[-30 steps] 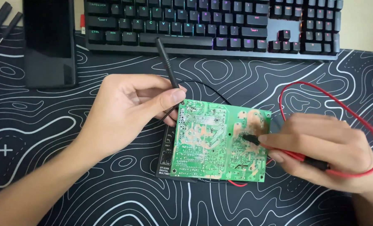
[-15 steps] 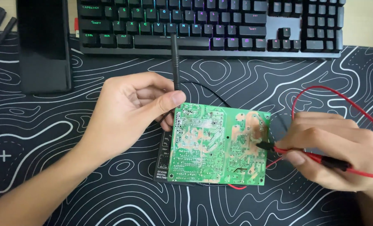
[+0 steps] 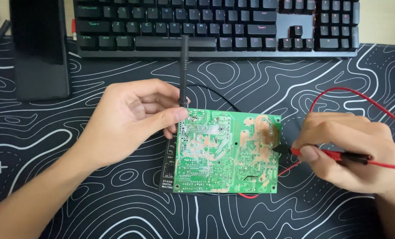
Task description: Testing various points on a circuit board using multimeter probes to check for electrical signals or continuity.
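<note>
A green rectangular printed circuit board (image 3: 227, 152), solder side up, lies on the black desk mat with white contour lines (image 3: 118, 208) covering the tabletop, between the two hands. The left hand (image 3: 131, 124) pinches a black test probe (image 3: 183, 71) upright at the board's upper left corner. The right hand (image 3: 348, 150), just beside the board's right edge, grips a red test probe (image 3: 334, 155) whose tip touches that edge.
</note>
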